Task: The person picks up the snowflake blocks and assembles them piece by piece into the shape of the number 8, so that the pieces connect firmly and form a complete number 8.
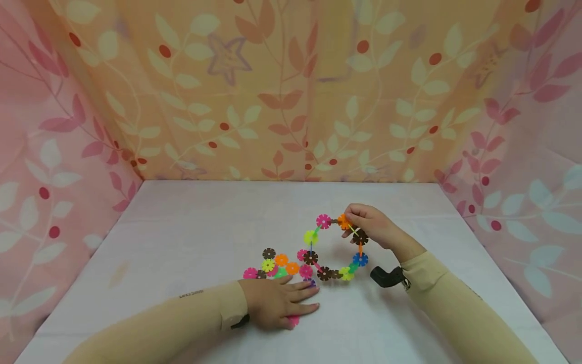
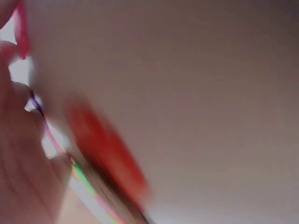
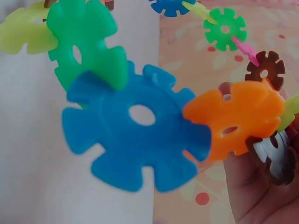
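My right hand (image 1: 375, 227) pinches a loop of notched plastic building discs (image 1: 324, 273), joined edge to edge, at an orange disc (image 1: 344, 221) on its top right. The loop hangs upright above the table. Up close in the right wrist view are its blue disc (image 3: 117, 149), green disc (image 3: 84, 28) and orange disc (image 3: 252, 112). My left hand (image 1: 273, 303) lies palm down with fingers spread, beside loose discs (image 1: 282, 260). A pink disc (image 1: 294, 320) shows partly under it, and a purple disc (image 1: 310, 283) touches its fingertips.
The white tabletop (image 1: 204, 217) stretches around both hands. Patterned cloth (image 1: 282, 101) encloses the back and sides. A black strap piece (image 1: 386, 276) juts from the right wrist. The left wrist view is mostly blurred, with a red shape (image 2: 110, 151) I cannot identify.
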### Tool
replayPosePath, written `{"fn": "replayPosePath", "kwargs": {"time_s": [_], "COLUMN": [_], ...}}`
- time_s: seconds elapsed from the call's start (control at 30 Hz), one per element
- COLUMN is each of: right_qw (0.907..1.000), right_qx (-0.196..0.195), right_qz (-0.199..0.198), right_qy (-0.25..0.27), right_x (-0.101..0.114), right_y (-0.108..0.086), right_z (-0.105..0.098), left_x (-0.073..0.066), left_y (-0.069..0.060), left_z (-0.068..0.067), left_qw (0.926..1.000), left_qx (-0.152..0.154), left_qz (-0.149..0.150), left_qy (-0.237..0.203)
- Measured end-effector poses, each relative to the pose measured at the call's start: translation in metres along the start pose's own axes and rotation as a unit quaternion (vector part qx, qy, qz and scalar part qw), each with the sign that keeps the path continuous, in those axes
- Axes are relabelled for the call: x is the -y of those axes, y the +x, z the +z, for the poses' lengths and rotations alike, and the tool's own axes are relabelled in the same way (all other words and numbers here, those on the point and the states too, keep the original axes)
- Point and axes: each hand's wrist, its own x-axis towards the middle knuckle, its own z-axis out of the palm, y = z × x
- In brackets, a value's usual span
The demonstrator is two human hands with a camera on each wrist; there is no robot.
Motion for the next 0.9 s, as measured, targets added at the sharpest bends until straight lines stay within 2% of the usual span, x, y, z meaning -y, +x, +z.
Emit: {"fn": "replayPosePath", "kwargs": {"time_s": [0.17,0.33,0.4,0.47,0.57,0.6,0.67,0.8,0.9], "right_qw": [0.9999,0.9996,0.999,0.998,0.9958,0.9949,0.9932,0.9914,0.9925], "right_qx": [0.008,0.026,0.043,0.063,0.086,0.091,0.096,0.088,0.073], "right_qz": [-0.008,-0.007,-0.005,-0.001,0.008,0.014,0.025,0.056,0.079], "right_qy": [0.005,-0.001,0.0,0.007,0.03,0.041,0.06,0.079,0.057], "right_x": [0.005,0.008,0.008,0.007,0.003,0.0,-0.005,-0.018,-0.028], "right_y": [0.0,-0.001,-0.001,0.0,0.001,0.001,0.001,-0.001,-0.004], "right_z": [0.002,0.01,0.014,0.021,0.033,0.037,0.046,0.062,0.067], "left_x": [0.029,0.052,0.059,0.066,0.074,0.075,0.077,0.072,0.063], "left_y": [-0.004,-0.003,-0.003,-0.005,-0.012,-0.014,-0.019,-0.027,-0.031], "left_z": [-0.001,0.003,0.005,0.006,0.002,0.0,-0.004,-0.008,-0.007], "left_qw": [0.9984,0.9951,0.9944,0.9924,0.9785,0.9701,0.9546,0.9298,0.9164], "left_qx": [-0.019,-0.035,-0.044,-0.054,-0.073,-0.083,-0.101,-0.12,-0.111], "left_qz": [-0.041,-0.07,-0.085,-0.111,-0.162,-0.18,-0.212,-0.27,-0.304], "left_qy": [0.033,0.06,0.045,-0.002,-0.104,-0.139,-0.183,-0.219,-0.235]}}
